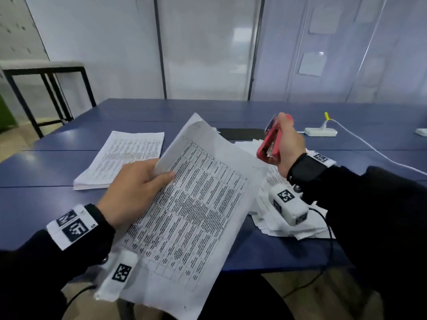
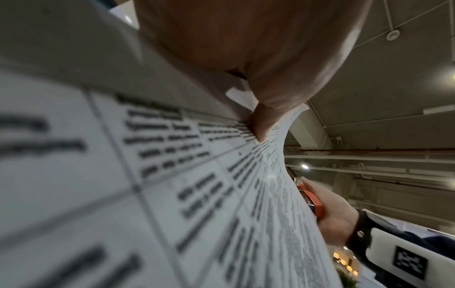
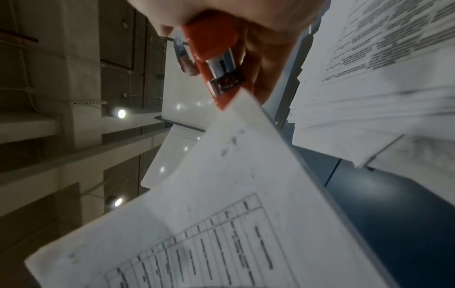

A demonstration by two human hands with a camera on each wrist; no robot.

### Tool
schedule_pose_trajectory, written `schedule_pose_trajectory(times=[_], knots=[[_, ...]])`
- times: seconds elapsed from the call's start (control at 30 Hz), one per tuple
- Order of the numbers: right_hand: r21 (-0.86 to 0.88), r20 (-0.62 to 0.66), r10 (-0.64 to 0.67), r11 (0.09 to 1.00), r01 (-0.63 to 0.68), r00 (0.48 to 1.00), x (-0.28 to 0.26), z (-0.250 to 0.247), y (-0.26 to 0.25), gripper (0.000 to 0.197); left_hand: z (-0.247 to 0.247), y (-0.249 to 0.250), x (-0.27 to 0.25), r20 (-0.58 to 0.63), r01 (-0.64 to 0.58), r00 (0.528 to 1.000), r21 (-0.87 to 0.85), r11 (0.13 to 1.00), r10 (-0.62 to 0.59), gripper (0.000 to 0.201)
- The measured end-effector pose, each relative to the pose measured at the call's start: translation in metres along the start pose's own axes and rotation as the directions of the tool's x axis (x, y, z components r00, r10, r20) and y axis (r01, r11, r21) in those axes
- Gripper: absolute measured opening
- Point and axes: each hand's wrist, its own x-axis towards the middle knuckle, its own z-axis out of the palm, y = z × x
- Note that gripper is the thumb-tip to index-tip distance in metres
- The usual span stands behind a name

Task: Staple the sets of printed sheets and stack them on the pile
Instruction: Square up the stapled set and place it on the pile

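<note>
Left hand (image 1: 134, 190) grips printed sheets (image 1: 194, 215), text unreadable | right hand (image 1: 290, 144) clutches red stapler (image 1: 269, 144)

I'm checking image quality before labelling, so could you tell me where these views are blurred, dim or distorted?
Head view: sharp on the sheets and left hand, slight blur on the stapler in the right hand, wide-angle bending at the edges. Left wrist view: near print badly out of focus, bright ceiling lamps flaring. Right wrist view: dim, motion-smeared paper, stapler fairly clear.
</note>
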Motion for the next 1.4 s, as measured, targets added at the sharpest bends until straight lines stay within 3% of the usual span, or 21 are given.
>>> schedule_pose_trajectory(times=[0.1,0.27,0.4,0.73,1.1,1.27,1.4], knots=[[0.067,-0.025,0.019,0.998,-0.017,1.000,0.003,0.000,0.005,0.052,0.007,0.010,0.002,0.016,-0.028,1.000,0.047,0.999,0.027,0.029],[0.004,-0.053,0.008,1.000,-0.008,0.999,0.004,0.008,0.013,0.039,0.005,0.017,0.010,0.019,-0.024,1.000,0.132,0.991,0.021,0.027],[-0.079,-0.059,0.029,0.996,-0.034,0.998,0.012,0.014,0.022,0.051,0.001,0.021,0.019,0.002,-0.011,1.000,0.198,0.980,0.011,0.028],[-0.026,-0.101,0.023,0.999,-0.025,0.995,0.013,0.034,0.023,0.034,-0.006,0.031,0.032,-0.015,-0.068,0.997,0.305,0.950,0.076,0.030],[0.043,-0.165,0.011,0.999,-0.004,0.986,0.014,0.041,0.026,0.038,-0.005,0.031,0.028,-0.026,-0.085,0.995,0.316,0.945,0.098,0.030],[0.005,-0.241,-0.073,0.997,0.076,0.968,0.017,0.047,0.034,0.038,-0.005,0.028,0.029,-0.044,-0.090,0.993,0.323,0.942,0.110,0.029],[0.043,-0.199,0.005,0.999,0.003,0.980,0.021,0.047,0.044,0.042,-0.008,0.024,0.029,-0.051,-0.062,0.995,0.317,0.946,0.083,0.029]])
